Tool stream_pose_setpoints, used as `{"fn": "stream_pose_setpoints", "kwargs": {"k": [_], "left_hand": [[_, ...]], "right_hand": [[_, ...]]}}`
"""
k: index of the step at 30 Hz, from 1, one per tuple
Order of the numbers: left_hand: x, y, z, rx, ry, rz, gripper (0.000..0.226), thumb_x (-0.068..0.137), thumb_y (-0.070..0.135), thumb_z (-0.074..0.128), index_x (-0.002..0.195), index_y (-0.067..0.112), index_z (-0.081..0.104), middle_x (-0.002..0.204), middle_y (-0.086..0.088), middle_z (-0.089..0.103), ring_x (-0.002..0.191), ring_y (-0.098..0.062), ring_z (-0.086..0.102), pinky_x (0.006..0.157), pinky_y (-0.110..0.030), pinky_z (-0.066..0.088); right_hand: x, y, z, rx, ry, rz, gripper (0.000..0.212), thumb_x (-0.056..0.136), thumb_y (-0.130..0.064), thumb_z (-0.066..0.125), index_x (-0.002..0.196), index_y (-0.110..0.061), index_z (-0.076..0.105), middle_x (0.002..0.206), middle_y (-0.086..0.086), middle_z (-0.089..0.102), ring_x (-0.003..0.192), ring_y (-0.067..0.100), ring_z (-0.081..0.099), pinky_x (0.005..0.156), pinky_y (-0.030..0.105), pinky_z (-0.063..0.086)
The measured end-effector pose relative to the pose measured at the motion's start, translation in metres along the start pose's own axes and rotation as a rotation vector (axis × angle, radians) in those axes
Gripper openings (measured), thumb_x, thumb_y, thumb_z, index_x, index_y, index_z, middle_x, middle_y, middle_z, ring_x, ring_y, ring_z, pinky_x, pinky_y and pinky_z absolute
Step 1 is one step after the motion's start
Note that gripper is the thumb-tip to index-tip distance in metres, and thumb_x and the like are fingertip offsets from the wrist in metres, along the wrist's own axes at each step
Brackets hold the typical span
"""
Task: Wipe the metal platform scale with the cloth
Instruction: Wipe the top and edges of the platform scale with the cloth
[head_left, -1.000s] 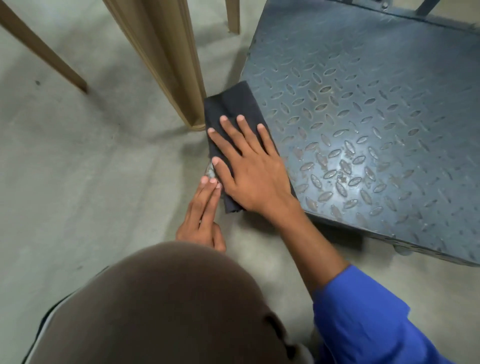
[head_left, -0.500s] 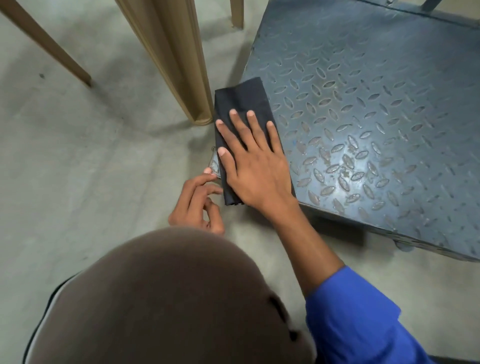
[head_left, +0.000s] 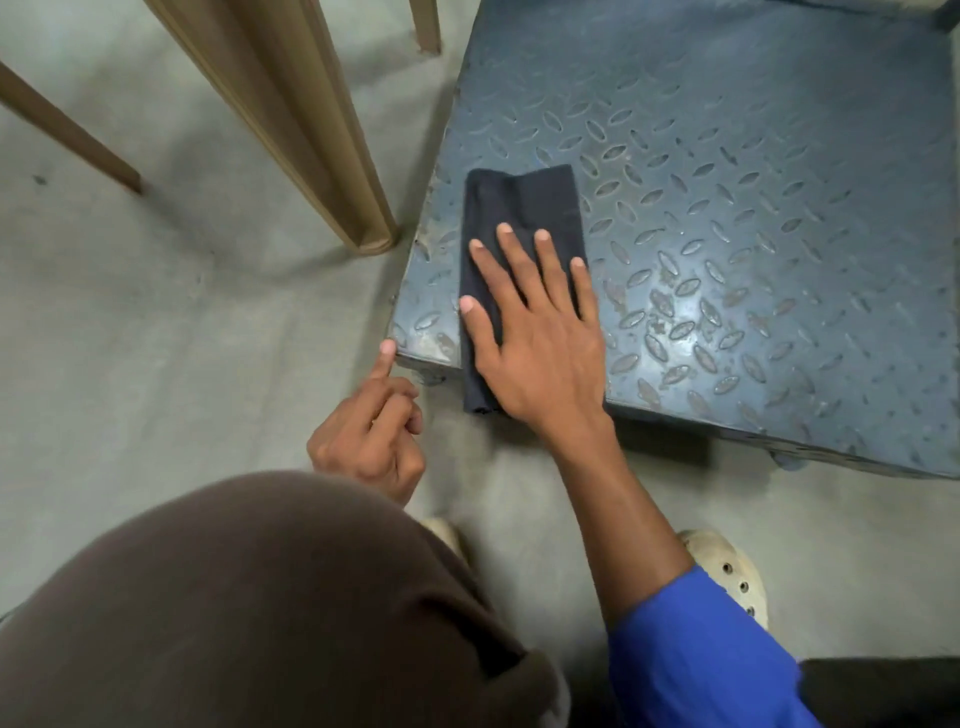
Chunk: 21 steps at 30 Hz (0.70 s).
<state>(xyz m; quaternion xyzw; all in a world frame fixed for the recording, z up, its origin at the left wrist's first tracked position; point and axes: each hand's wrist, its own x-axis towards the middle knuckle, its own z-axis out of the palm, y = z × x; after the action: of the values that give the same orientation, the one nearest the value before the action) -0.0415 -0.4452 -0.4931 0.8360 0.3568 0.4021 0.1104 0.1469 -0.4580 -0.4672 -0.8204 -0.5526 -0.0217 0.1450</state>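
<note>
1. The platform scale sits low on the floor, a blue-grey chequered steel deck. The folded dark cloth lies flat near its front-left corner, the near end drooping over the front edge.
2. The right hand presses the cloth down with a released grip: palm flat, fingers spread, nothing pinched. The left hand, just left of that palm, is loosely curled and holds nothing; its forefinger touches the deck's corner.
3. To wipe well, I would keep the palm flat so the cloth does not bunch on the raised treads, and run overlapping strokes away from the palm toward the far-right area, where scuffed, paler marks show right of the fingers.
4. The narrow strip left of the cloth, toward the wooden leg, also looks worn and probably needs a pass.
5. Hidden: the cloth under the palm, the scale's far and right edges, and any display. Its feet under the front edge are barely discernible.
</note>
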Motion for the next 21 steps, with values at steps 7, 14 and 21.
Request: {"fn": "stream_pose_setpoints", "kwargs": {"k": [7, 14, 21], "left_hand": [[-0.008, -0.004, 0.012, -0.063, 0.006, -0.049, 0.032, 0.079, -0.017, 0.043, 0.065, 0.004, 0.062, 0.079, -0.009, 0.070, 0.133, -0.025, 0.066, 0.064, -0.038, 0.060], [-0.010, -0.005, 0.009, -0.063, 0.024, -0.124, 0.025, 0.073, -0.009, 0.045, 0.056, 0.002, 0.061, 0.058, -0.012, 0.058, 0.053, -0.030, 0.059, 0.064, -0.023, 0.043], [0.006, -0.010, 0.004, -0.150, 0.098, -0.019, 0.029, 0.075, -0.007, 0.042, 0.054, 0.001, 0.060, 0.060, -0.011, 0.065, 0.095, -0.031, 0.079, 0.082, -0.044, 0.062]], "right_hand": [[0.001, -0.020, -0.001, -0.046, -0.031, 0.163, 0.064, 0.109, -0.057, 0.020, 0.167, -0.029, 0.021, 0.175, -0.001, 0.014, 0.162, 0.025, 0.006, 0.128, 0.055, 0.007], [0.023, -0.067, 0.015, 0.020, -0.113, -0.152, 0.054, 0.108, -0.049, 0.028, 0.161, -0.041, 0.034, 0.173, -0.007, 0.020, 0.162, 0.025, 0.008, 0.128, 0.055, 0.004], [-0.017, -0.016, -0.004, -0.009, -0.019, 0.055, 0.058, 0.110, -0.057, 0.026, 0.164, -0.036, 0.029, 0.172, -0.009, 0.022, 0.162, 0.021, 0.011, 0.128, 0.052, 0.011]]}}
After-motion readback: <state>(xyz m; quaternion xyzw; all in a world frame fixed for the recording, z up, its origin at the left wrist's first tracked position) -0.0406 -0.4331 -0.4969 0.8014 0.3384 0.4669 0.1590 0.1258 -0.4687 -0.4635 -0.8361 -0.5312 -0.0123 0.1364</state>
